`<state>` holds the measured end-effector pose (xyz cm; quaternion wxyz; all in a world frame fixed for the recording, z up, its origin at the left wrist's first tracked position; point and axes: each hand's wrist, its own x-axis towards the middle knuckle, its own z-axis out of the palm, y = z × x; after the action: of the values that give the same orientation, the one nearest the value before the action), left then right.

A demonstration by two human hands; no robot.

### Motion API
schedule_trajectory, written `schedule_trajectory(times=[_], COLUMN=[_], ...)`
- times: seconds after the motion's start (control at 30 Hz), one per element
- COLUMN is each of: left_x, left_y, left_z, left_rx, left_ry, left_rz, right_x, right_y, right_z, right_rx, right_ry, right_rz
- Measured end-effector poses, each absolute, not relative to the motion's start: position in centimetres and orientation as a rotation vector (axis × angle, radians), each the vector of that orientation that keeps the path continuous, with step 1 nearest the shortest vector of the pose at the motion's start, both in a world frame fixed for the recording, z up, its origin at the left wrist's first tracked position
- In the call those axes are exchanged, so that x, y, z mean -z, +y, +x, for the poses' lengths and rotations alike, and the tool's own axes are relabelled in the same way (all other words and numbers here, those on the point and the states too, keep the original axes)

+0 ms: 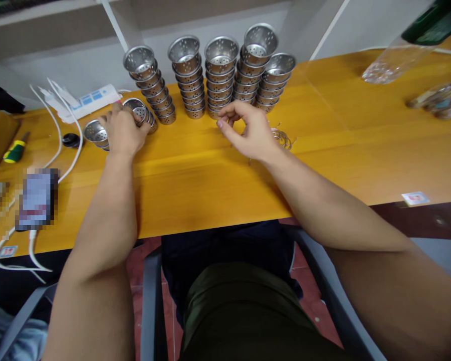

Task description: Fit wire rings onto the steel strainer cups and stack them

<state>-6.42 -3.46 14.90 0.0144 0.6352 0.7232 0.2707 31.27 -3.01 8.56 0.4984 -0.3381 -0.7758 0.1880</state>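
My left hand (pixel 123 129) is closed around a perforated metal cup (pixel 137 108), which belongs to a short stack leaning over on the table. Just left of those fingers, another perforated cup (pixel 95 133) lies tilted, partly hidden by the hand. My right hand (pixel 250 129) hovers in front of the upright stacks, its thumb and fingers curved with their tips close but apart. No object shows between them. Thin wire loops (pixel 282 139) lie beside and partly behind the right wrist.
Several cup stacks (pixel 193 90) stand along the back of the wooden table (pixel 195 190). At left are a power strip (pixel 93 103), a phone (pixel 37 199) with white cables, a black cap (pixel 71 140) and a screwdriver (pixel 15 149). A clear plastic bottle (pixel 391 62) lies at the right.
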Motion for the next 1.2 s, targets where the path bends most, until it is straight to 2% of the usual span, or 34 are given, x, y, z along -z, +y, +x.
schedule_trajectory(times=[0.13, 0.4, 0.77, 0.9, 1.07, 1.2], left_x=[-15.4, -15.3, -9.4, -8.6, -6.7, -5.4], left_y=[-3.8, -4.8, -2.3, -1.6, 0.8, 1.9], left_z=[-5.5, -4.7, -2.0, -1.8, -3.2, -4.3], left_rx=[-0.886, -0.979, -1.202, -1.229, -1.452, -1.547], left_ry=[2.34, 1.952, 1.759, 1.652, 1.333, 1.294], left_rz=[2.039, 2.044, 1.772, 1.793, 1.804, 1.929], right_x=[-8.5, -8.4, -8.4, -8.6, -8.8, -9.0], right_y=[-3.0, -2.9, -2.7, -2.9, -3.4, -3.6], right_z=[31.3, 31.5, 31.4, 31.2, 31.2, 31.1], right_rx=[-0.451, -0.463, -0.466, -0.461, -0.467, -0.455], right_ry=[-1.886, -1.89, -1.883, -1.898, -1.923, -1.943], right_rz=[-0.824, -0.828, -0.822, -0.85, -0.861, -0.892])
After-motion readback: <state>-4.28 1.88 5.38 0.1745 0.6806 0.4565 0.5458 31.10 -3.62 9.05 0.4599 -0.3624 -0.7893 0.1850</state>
